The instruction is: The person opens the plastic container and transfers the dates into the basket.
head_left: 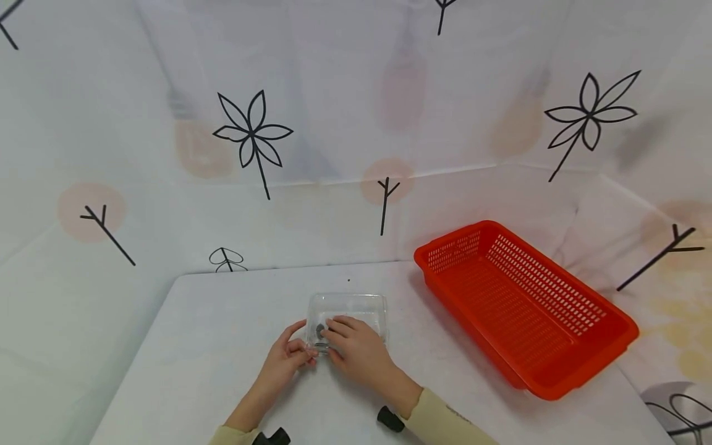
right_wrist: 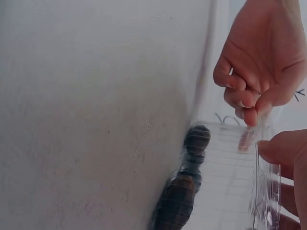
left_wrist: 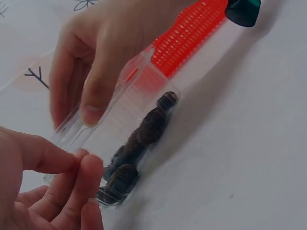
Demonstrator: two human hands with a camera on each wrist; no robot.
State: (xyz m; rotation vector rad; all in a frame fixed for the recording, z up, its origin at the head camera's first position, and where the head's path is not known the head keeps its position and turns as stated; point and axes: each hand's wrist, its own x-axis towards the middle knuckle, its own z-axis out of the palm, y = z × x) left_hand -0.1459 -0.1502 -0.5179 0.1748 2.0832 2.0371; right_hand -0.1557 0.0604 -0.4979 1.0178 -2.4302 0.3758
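Note:
A clear plastic box [head_left: 347,303] with a lid rests on the white table, with several dark, brownish lumps [left_wrist: 152,125] lying along its bottom. The lumps' kind does not show clearly through the ribbed plastic. At the box's near left corner, my left hand [head_left: 289,357] pinches the rim between thumb and fingertips, the other fingers curled below. From the right, my right hand [head_left: 361,352] reaches over the box and grips the lid's edge. Its thumb [right_wrist: 273,149] sits on the near side of the rim, and its fingers lie across the top.
To the right, a red perforated plastic basket [head_left: 523,315] stands at an angle across the table. A white cloth [head_left: 334,123] printed with leaves and twigs hangs behind the table [head_left: 211,321]. Black wrist devices [head_left: 390,419] sit near both sleeves.

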